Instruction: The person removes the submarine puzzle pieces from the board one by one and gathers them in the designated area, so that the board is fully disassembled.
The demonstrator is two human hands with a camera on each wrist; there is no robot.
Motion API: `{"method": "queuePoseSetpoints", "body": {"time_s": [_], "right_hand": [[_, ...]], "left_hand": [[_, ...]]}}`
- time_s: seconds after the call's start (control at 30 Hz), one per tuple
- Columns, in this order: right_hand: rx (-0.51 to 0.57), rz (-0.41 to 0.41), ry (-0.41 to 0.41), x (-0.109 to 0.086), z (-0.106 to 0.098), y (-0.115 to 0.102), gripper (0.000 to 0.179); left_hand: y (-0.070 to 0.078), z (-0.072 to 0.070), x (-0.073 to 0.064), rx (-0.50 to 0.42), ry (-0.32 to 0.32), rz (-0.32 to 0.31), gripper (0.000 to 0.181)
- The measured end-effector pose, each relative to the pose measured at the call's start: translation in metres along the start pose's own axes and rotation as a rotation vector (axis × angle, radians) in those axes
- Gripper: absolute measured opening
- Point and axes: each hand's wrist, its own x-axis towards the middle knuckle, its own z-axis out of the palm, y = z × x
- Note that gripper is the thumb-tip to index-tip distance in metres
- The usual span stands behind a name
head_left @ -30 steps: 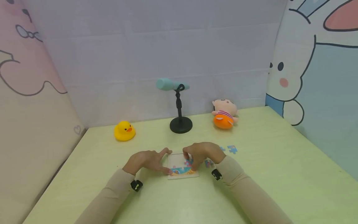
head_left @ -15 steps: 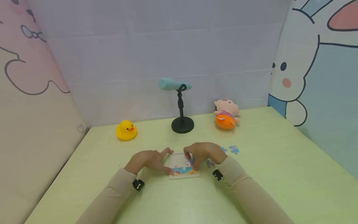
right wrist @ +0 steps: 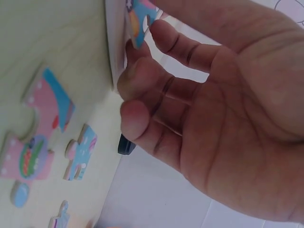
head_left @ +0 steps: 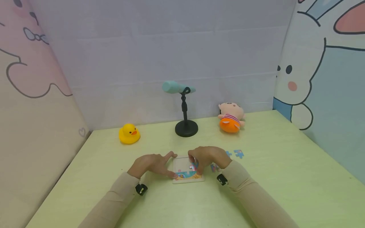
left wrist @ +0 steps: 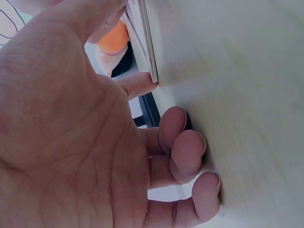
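Puzzle tray (head_left: 180, 163): pale, thin, rectangular, lying flat; bottom strip blue and orange, upper left bare. Pink-and-blue puzzle piece (head_left: 193, 167) at its right side, seating unclear. Three loose pieces (right wrist: 81, 152) rest right of tray, apart.

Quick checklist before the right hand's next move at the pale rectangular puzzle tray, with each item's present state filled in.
1. Left hand touching the pale rectangular puzzle tray: ok, at its left edge.
2. Right hand holding the small pink-and-blue jigsaw piece: ok, apparently pinched between thumb and finger.
3. That piece seated flat: cannot tell; the fingers partly hide it.
4. Tray filled: not ok, a bare area shows at its far left.
5. Loose printed jigsaw pieces in view: ok, three lie beside the tray in the right wrist view.
6. Yellow toy duck clear of both hands: ok.
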Motion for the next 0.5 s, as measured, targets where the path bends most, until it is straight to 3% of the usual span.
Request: {"method": "queuePoseSetpoints", "body": {"time_s": [0.5], "right_hand": [[0.005, -0.087, 0.023, -0.0013, -0.0083, 0.0095, 0.017]], "left_hand": [[0.0008, 0.0012, -0.0013, 0.005, 0.007, -0.004, 0.087]]}}
